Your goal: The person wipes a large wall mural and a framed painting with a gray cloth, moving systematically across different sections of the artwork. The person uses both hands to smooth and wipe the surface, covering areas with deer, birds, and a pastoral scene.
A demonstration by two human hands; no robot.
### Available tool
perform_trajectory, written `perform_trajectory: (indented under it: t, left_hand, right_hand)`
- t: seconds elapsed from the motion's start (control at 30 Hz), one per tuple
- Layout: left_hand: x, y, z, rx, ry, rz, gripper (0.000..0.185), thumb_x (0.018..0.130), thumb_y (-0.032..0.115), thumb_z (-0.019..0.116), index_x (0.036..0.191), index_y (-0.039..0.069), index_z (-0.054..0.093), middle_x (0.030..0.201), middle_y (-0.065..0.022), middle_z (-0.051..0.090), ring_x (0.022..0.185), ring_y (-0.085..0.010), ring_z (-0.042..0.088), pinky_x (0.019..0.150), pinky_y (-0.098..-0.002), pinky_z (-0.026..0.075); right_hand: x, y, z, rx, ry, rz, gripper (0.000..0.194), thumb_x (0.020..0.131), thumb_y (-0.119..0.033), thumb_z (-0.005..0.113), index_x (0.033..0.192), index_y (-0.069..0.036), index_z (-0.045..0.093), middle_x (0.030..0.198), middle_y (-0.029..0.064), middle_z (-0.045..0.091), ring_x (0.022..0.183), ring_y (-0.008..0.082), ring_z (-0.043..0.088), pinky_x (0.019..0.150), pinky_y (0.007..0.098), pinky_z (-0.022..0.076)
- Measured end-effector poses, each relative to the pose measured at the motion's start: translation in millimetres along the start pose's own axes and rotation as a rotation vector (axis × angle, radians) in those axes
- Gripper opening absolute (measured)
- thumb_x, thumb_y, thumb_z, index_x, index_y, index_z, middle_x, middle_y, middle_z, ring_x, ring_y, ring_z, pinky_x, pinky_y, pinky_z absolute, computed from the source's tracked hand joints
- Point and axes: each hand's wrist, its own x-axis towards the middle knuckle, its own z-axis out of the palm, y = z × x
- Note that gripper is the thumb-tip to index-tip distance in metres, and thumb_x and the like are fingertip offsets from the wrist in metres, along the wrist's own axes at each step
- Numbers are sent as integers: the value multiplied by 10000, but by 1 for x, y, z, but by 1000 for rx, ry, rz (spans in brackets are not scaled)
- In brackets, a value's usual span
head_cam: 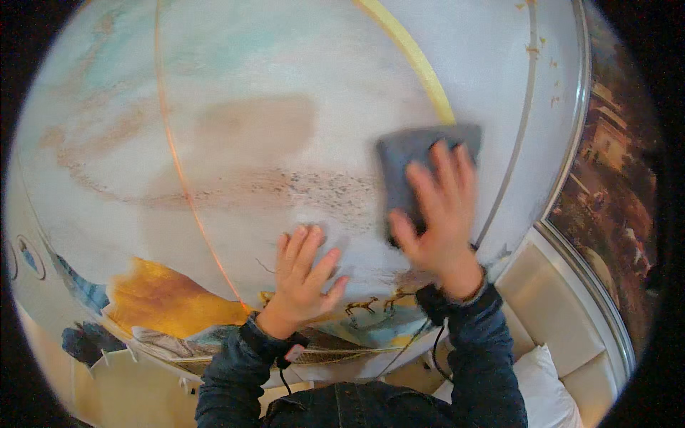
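A grey cloth (396, 160) lies flat against a pale wall with a painted or printed mural (342, 123). My right hand (441, 214) presses on this cloth with its fingers spread; the hand is slightly blurred. Further left and a little lower, my left hand (305, 273) rests with open fingers on or close to the mural and holds nothing. Painted golden deer (361, 306) show between my two wrists. A yellow curved band (412, 53) runs down to the cloth's top edge.
An orange mountain shape (171, 297) is at the mural's lower left. On the right stand a padded cream panel (556, 289), a white pillow (546, 385) and a metallic-edged picture (610, 144). Dark cables hang from both wrists.
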Motion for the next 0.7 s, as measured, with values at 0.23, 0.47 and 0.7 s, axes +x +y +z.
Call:
perform_trajectory:
  t: [0.23,0.47,0.7]
  left_hand:
    - [-12,-12,11,159,-18,34,434,770,268,652,1148,63,588,1380,-258,416,1310,-428,340,1102,-530,141]
    - [-13,-13,15,218,-28,45,401,799,243,607,1161,73,590,1373,-270,417,1313,-440,334,1108,-532,132]
    - [-14,-12,14,252,-40,58,382,811,286,585,1140,95,611,1383,-272,405,1326,-433,319,1116,-530,123]
  right_hand:
    - [-9,53,-26,-186,107,73,563,751,-320,649,1236,-56,544,1370,226,430,1271,464,353,1041,529,300]
    - [-141,-11,-8,-10,-140,20,507,611,-383,768,1064,-189,648,1260,98,527,1057,354,478,801,478,406]
    - [-90,48,-30,62,-167,-140,466,597,-323,712,1044,-198,670,1207,101,580,1080,356,504,810,503,422]
